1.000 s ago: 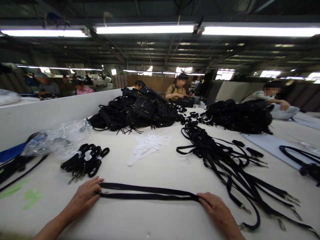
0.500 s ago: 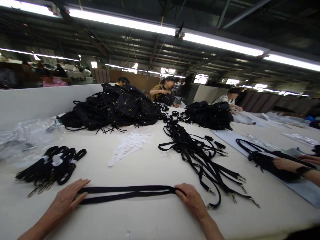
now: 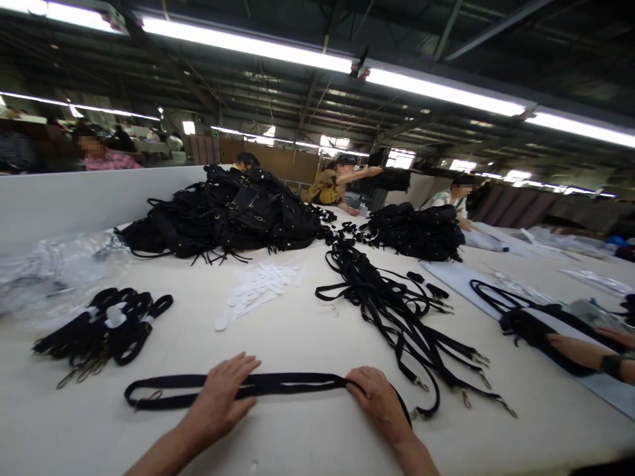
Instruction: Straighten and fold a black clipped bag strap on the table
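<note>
Centrally, my left hand (image 3: 223, 395) lies thumb-spread across the black strap (image 3: 272, 380); my right hand (image 3: 376, 398) pinches it farther right on the table (image 3: 292, 439).

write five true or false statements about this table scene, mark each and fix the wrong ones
1. The left grip covers part of the long black strap. True.
2. The right grip is away from that strap. False: the right grip also covers part of it.
3. The bundled straps lie left of the white strips. True.
4. The white strips sit atop the black bags. False: they lie on the table.
5. Several loose straps end in metal clips. True.
</note>
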Demonstrator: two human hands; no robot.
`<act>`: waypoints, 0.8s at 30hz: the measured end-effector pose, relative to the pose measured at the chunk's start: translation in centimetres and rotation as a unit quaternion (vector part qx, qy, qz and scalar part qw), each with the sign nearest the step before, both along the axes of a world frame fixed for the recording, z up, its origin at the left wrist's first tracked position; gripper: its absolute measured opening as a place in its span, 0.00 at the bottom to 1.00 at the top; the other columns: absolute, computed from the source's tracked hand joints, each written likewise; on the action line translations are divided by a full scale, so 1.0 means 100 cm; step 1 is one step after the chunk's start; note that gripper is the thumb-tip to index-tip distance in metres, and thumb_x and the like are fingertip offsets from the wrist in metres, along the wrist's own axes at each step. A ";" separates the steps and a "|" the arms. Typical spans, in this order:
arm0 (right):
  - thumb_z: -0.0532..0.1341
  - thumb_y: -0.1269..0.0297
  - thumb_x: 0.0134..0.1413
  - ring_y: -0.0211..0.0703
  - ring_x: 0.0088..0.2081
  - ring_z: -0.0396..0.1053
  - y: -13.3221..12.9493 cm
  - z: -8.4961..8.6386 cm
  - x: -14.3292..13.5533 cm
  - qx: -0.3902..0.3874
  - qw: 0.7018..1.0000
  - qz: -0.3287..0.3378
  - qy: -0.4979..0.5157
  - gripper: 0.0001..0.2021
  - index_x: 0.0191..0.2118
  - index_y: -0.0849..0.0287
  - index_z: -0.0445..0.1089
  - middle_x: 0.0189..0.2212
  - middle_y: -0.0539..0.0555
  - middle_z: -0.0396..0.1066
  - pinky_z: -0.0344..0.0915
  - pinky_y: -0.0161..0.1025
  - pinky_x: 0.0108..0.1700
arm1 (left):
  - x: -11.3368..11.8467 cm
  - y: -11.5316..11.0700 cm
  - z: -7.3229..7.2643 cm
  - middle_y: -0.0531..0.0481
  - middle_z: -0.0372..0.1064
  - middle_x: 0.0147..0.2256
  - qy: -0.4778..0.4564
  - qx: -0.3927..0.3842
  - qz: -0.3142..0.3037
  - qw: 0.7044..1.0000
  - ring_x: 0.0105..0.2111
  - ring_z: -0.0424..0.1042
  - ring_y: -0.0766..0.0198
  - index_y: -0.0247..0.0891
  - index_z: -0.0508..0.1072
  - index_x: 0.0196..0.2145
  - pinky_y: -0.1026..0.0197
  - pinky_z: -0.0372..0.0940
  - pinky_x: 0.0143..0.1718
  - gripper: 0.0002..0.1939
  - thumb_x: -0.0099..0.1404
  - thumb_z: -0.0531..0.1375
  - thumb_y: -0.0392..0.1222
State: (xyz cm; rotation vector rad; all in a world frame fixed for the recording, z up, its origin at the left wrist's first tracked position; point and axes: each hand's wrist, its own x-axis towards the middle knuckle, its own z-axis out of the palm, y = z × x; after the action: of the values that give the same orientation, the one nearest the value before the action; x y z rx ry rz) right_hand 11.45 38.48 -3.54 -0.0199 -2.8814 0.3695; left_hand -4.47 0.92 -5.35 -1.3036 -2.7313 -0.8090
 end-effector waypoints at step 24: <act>0.56 0.45 0.60 0.50 0.42 0.78 0.032 -0.031 -0.014 0.000 0.998 0.021 0.066 0.17 0.40 0.48 0.76 0.40 0.52 0.79 0.76 0.45 0.46 | 0.004 0.054 0.004 0.49 0.73 0.38 -0.098 0.049 0.053 0.993 0.44 0.69 0.56 0.45 0.76 0.36 0.45 0.51 0.60 0.07 0.60 0.60 0.37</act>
State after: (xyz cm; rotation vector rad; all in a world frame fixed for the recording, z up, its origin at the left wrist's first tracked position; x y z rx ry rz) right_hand 10.05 41.65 -6.67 0.0627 -2.7550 0.3647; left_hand -4.10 6.28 -4.99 -1.1042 -2.8360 -1.1002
